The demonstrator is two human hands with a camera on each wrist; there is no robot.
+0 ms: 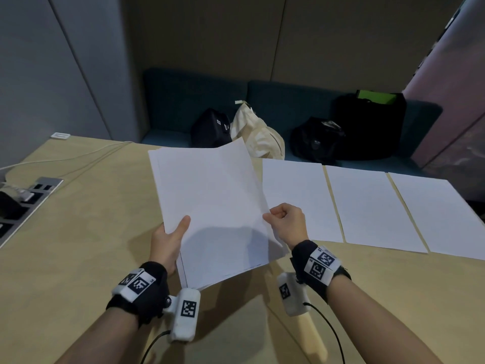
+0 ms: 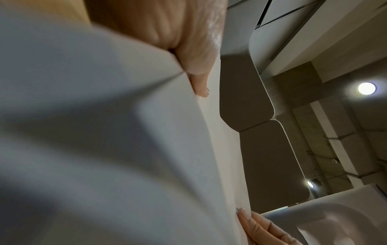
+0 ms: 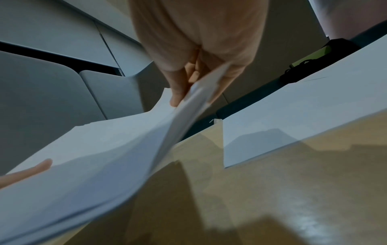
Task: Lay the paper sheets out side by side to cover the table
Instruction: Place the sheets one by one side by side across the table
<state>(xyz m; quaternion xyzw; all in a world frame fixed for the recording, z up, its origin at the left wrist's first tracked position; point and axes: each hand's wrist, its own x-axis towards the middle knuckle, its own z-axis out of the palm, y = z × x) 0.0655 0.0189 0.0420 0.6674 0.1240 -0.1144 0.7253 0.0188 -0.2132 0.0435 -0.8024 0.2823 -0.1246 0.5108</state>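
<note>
A stack of white paper sheets [image 1: 212, 206] is held above the tan table [image 1: 78, 245]. My left hand [image 1: 170, 237] grips the stack's left edge, thumb on top and fingers hidden beneath. My right hand [image 1: 286, 219] pinches the right edge of the top sheet [image 3: 201, 92], lifting it off the stack [image 3: 83, 157]. Three single sheets lie flat side by side along the far right of the table: one [image 1: 299, 200], a second [image 1: 372, 208] and a third [image 1: 443, 214]. In the left wrist view the stack [image 2: 104, 132] fills most of the picture, with my thumb [image 2: 199, 79] on it.
A power socket panel [image 1: 23, 203] with plugs and white cables [image 1: 65, 156] is set in the table at the left. Behind the table a teal bench [image 1: 262, 101] holds black bags [image 1: 367, 124] and a cream cloth bag [image 1: 257, 135].
</note>
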